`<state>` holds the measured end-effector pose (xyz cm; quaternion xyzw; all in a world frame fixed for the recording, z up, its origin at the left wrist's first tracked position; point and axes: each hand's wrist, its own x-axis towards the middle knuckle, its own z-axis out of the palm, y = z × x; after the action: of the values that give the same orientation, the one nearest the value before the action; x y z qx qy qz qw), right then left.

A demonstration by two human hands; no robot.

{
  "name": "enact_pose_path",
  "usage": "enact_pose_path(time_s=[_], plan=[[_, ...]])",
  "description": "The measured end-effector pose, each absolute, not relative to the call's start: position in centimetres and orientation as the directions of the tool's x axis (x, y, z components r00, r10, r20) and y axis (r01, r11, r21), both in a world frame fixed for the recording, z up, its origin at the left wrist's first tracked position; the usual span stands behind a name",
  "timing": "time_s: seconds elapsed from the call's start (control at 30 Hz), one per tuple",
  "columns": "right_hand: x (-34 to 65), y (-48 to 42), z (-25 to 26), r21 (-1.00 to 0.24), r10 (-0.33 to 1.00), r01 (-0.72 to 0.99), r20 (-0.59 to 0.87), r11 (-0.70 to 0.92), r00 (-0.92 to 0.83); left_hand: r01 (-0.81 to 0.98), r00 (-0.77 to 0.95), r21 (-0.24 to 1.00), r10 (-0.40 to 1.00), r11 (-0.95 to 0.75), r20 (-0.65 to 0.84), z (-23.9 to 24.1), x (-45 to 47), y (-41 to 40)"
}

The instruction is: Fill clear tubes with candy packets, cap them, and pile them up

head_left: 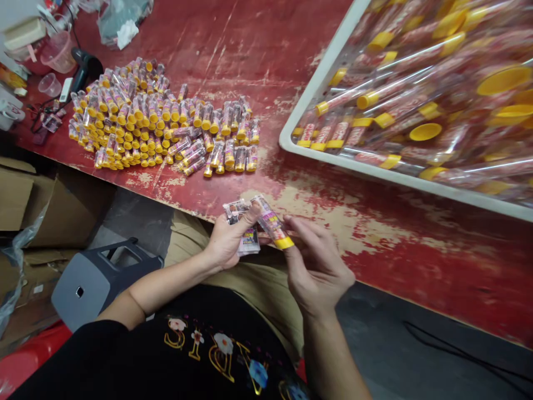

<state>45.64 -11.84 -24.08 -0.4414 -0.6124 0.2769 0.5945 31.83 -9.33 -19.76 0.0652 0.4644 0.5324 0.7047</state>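
My left hand [229, 239] is closed around a small stack of printed labels [245, 236], its thumb pressed against a clear tube with a yellow cap [272, 225]. My right hand [314, 261] pinches the capped end of that same tube. Both hands hover at the near edge of the worn red table [258, 50], above my lap.
A large pile of finished yellow-capped tubes [158, 119] lies on the table to the left. A white tray [308, 97] full of tubes and yellow caps sits at the right. Plastic cups [58, 53] stand at the far left. A grey stool [95, 278] and cardboard boxes [25, 200] are on the floor.
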Motion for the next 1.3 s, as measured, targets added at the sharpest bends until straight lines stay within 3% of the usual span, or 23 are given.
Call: enact_pose_path(time_s=[0.3, 0.5, 0.63, 0.77, 0.93, 1.03, 1.1, 1.2, 1.3], plan=[[44.2, -10.3, -24.1, -0.802, 0.789, 0.291, 0.583, 0.521, 0.193, -0.666, -0.011, 0.626, 0.834, 0.405, -0.552, -19.6, 31.9, -9.6], [43.2, -10.1, -24.5, -0.864, 0.839, 0.252, 0.492, 0.436, 0.233, -0.682, -0.025, 0.614, 0.827, 0.396, -0.562, -20.0, 31.2, -8.8], [42.0, -6.8, -25.1, -0.902, 0.875, 0.231, 0.417, 0.365, 0.245, -0.751, -0.018, 0.51, 0.759, 0.42, -0.651, -20.7, 30.3, -7.5], [39.2, 0.6, -25.9, -0.851, 0.851, 0.299, 0.494, 0.432, 0.177, -0.833, -0.058, 0.4, 0.659, 0.381, -0.75, -21.1, 29.1, -6.6], [36.3, 6.6, -26.1, -0.682, 0.821, 0.519, 0.566, 0.515, -0.072, -0.83, -0.143, 0.465, 0.689, 0.308, -0.711, -21.4, 28.0, -7.1], [38.5, 7.1, -25.4, -0.609, 0.798, 0.566, 0.581, 0.556, -0.159, -0.814, -0.167, 0.499, 0.705, 0.295, -0.689, -21.4, 27.4, -7.1], [41.7, 7.8, -24.5, -0.61, 0.805, 0.635, 0.592, 0.474, -0.033, -0.799, -0.172, 0.523, 0.72, 0.297, -0.673, -21.4, 27.3, -7.0], [46.8, 10.6, -22.6, -0.601, 0.841, 0.77, 0.514, 0.212, 0.17, -0.784, -0.165, 0.547, 0.751, 0.294, -0.639, -21.2, 27.7, -6.6], [49.9, 14.0, -20.6, -0.509, 0.933, 0.84, 0.36, 0.188, 0.01, -0.783, -0.12, 0.53, 0.757, 0.325, -0.642, -20.8, 28.2, -6.3]])
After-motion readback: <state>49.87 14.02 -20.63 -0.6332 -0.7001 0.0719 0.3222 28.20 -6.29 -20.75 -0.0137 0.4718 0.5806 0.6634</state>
